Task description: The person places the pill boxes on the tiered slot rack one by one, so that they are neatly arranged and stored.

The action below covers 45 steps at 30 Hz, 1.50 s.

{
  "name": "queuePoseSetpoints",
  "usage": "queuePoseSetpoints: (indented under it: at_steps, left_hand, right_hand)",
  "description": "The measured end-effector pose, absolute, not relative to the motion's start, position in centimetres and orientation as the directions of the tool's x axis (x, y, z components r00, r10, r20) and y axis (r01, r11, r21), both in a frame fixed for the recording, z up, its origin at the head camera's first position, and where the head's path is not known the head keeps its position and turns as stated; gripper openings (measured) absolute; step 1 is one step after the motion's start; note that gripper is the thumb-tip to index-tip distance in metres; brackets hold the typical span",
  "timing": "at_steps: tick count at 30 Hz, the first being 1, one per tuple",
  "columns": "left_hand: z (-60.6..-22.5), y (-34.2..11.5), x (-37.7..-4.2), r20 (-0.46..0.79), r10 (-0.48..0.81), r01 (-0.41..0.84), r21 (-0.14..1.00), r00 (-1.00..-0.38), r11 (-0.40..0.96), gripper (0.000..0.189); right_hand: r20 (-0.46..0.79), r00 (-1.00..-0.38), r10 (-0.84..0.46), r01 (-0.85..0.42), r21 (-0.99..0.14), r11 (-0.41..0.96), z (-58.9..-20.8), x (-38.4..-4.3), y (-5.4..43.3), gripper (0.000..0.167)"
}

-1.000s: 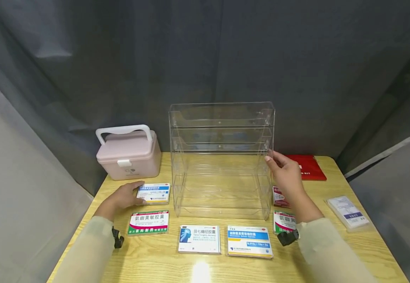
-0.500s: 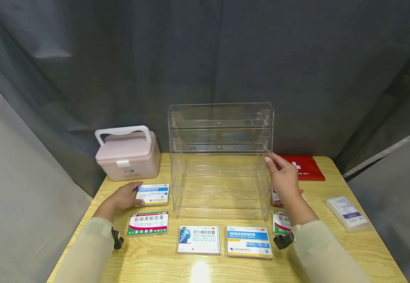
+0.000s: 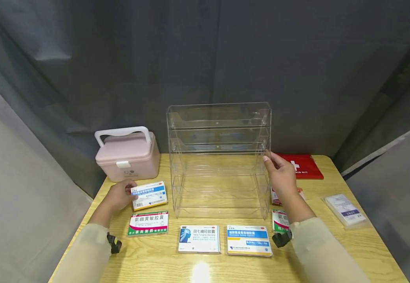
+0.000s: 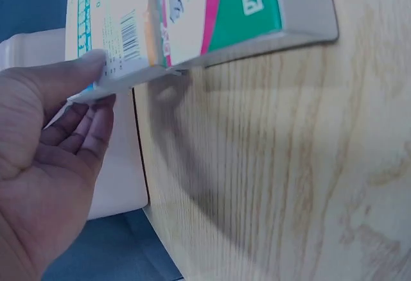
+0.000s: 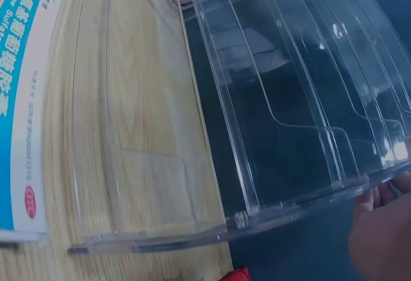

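My left hand (image 3: 118, 195) pinches the left end of a blue-and-white medicine box (image 3: 149, 195). In the left wrist view the thumb lies on the printed face of that medicine box (image 4: 122, 31) and the fingers curl beneath; its outer end is tilted up off the wood. Just in front lies a green-and-pink medicine box (image 3: 148, 223). My right hand (image 3: 283, 175) holds the right side edge of a clear tiered acrylic rack (image 3: 219, 157), thumb in front. The right wrist view shows the fingers (image 5: 385, 197) at the edge of the same rack (image 5: 257, 101).
A pink lidded case (image 3: 129, 157) with a white handle stands back left. Two medicine boxes, one with a blue head (image 3: 198, 239) and one blue-and-white (image 3: 249, 240), lie in front. At right are a red first aid pouch (image 3: 305, 167) and a white packet (image 3: 344, 211).
My left hand has lifted its medicine box slightly, tilting it and shifting it left and toward me. The right hand keeps its hold on the rack, which sits slightly further left in view.
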State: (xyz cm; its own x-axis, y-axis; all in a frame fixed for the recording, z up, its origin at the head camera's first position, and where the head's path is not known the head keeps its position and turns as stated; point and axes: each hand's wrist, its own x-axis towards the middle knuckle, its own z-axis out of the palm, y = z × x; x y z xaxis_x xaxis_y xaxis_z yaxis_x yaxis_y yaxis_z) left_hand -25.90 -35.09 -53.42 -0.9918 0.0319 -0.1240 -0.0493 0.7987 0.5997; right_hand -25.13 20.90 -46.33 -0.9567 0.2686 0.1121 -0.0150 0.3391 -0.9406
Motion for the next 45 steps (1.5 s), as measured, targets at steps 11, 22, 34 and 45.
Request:
queuePoseSetpoints:
  at_steps: [11,22,34,45]
  left_hand:
    - [-49.2,-36.0,-22.7,0.014,-0.076,-0.041,0.733,-0.997,0.679,0.029]
    - [-41.7,-33.0,-20.6,0.179,-0.208,0.147,0.976,-0.961,0.163,0.019]
    - [-31.7,-20.9,-23.9,0.413,-0.127,0.39,0.905,-0.902,0.169,0.023]
    - [-28.1,-12.5,-30.8,0.468,0.003,0.43,0.809,-0.884,0.4,0.021]
  right_hand:
    - [0.098,-0.946,0.309,-0.004,-0.956,0.293,-46.2,-25.0,20.2,0.046]
    - [0.074,-0.943,0.325,0.018,-0.962,0.271,-46.2,-24.7,20.2,0.049]
    - [0.079,-0.933,0.351,0.013,-0.968,0.252,-46.5,-25.0,20.3,0.047]
    - [0.11,-0.93,0.352,-0.023,-0.97,0.242,-46.9,-24.8,19.3,0.046]
